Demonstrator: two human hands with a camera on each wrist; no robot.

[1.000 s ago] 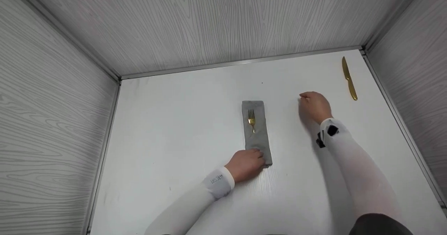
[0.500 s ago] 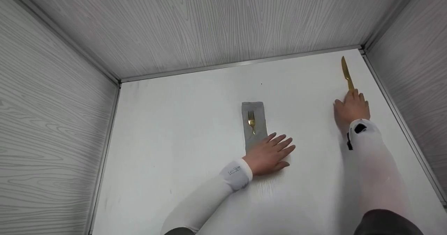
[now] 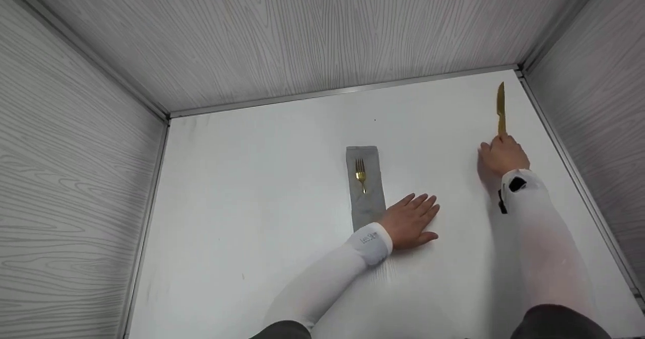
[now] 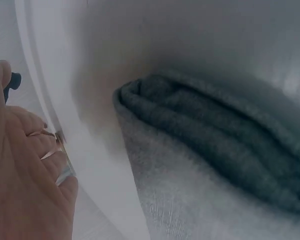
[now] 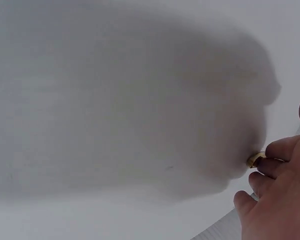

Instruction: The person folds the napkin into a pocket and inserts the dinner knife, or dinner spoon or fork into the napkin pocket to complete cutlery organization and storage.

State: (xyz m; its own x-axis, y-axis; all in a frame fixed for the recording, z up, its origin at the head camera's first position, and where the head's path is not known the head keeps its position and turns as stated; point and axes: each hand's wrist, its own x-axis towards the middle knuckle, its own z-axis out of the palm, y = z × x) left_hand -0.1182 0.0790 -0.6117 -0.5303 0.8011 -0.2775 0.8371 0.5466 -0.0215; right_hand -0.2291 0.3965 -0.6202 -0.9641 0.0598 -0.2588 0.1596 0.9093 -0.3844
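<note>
A folded grey napkin [image 3: 367,203] lies lengthwise in the middle of the white table, with a gold fork [image 3: 361,176] on its upper half, tines pointing away. My left hand [image 3: 409,221] spreads its fingers just right of the napkin, its wrist covering the napkin's near end. In the left wrist view the napkin's layered edge [image 4: 210,135] shows close up beside that hand. At the far right my right hand [image 3: 504,155] curls its fingers on the handle of a gold table knife [image 3: 501,102], blade pointing away. The handle's end [image 5: 254,160] peeks out between those fingers in the right wrist view.
Grey wood-grain panels [image 3: 322,31] wall in the table [image 3: 252,188] at the back and both sides, with metal strips along its edges. The knife blade lies near the back right corner.
My left hand has left the napkin's near end, opened, and moved right. My right hand has reached right to the knife and now grips its handle; the knife has turned slightly.
</note>
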